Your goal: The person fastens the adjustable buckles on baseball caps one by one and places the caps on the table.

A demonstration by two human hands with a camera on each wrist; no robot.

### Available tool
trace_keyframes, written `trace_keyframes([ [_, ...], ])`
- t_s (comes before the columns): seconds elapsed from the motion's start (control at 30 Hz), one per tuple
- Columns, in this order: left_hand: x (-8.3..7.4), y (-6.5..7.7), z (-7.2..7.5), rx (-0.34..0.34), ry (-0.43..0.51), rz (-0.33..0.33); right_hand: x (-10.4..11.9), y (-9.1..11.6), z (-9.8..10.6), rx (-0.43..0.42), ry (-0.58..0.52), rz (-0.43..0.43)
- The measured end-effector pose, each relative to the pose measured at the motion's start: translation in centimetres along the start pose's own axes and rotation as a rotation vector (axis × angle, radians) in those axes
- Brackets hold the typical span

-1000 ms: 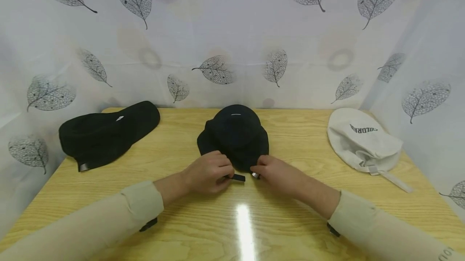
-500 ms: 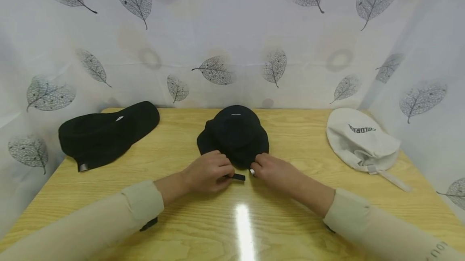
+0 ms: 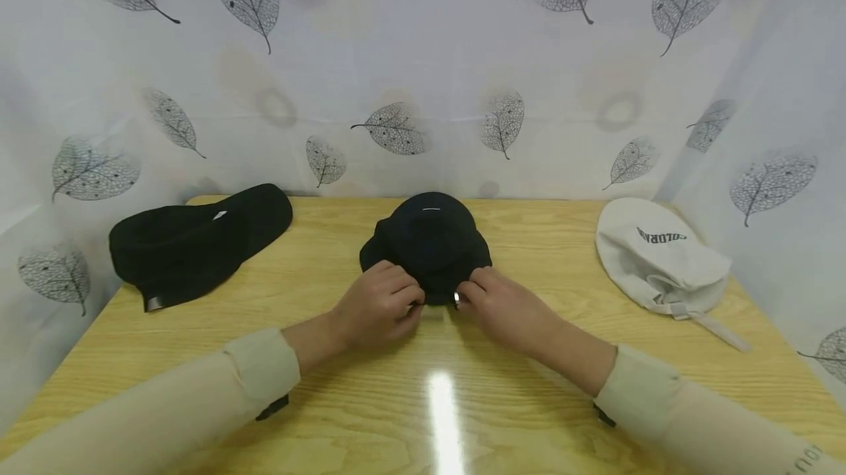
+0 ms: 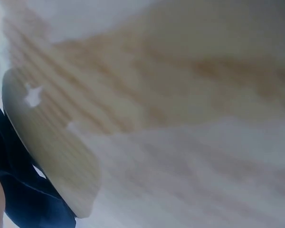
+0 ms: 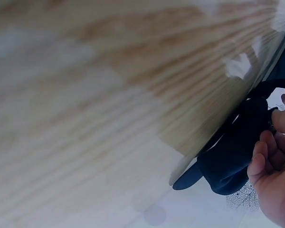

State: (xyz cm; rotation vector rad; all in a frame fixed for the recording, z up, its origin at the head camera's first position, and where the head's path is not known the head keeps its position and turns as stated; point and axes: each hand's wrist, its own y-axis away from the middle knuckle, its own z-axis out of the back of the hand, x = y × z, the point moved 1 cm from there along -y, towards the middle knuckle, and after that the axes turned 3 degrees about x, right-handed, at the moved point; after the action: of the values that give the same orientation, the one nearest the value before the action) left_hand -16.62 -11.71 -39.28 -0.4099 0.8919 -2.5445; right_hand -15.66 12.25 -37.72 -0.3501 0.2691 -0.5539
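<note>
A black cap (image 3: pixel 432 240) sits at the middle of the table, crown up, its near edge toward me. At that near edge my left hand (image 3: pixel 383 306) pinches the cap's dark strap, now mostly hidden by the fingers. My right hand (image 3: pixel 505 310) grips the other side of the same edge, where a small shiny buckle (image 3: pixel 457 299) shows at its fingertips. In the right wrist view the fingers of the right hand (image 5: pixel 275 166) are curled at the dark cap (image 5: pixel 235 147). The left wrist view catches only part of the dark cap (image 4: pixel 23 185).
Another black cap (image 3: pixel 192 240) lies at the left of the wooden table (image 3: pixel 317 401), its brim pointing to the back right. A white cap (image 3: pixel 661 255) with dark lettering and a loose strap lies at the right. A leaf-patterned curtain (image 3: pixel 423 56) hangs behind.
Both hands have moved slightly away from me, toward the middle cap. The strap end that stuck out beyond the left fingers no longer shows clearly. The caps on either side stay put.
</note>
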Motion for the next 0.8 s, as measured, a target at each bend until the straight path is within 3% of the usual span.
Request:
trace_keyframes([
  [0.27, 0.01, -0.25, 0.39, -0.057, -0.04, 0.025, -0.68, -0.4, 0.08, -0.178, -0.034, -0.062],
  [0.8, -0.13, -0.22, 0.54, -0.056, -0.067, 0.028, -0.44, -0.71, -0.09, -0.203, -0.046, -0.025],
])
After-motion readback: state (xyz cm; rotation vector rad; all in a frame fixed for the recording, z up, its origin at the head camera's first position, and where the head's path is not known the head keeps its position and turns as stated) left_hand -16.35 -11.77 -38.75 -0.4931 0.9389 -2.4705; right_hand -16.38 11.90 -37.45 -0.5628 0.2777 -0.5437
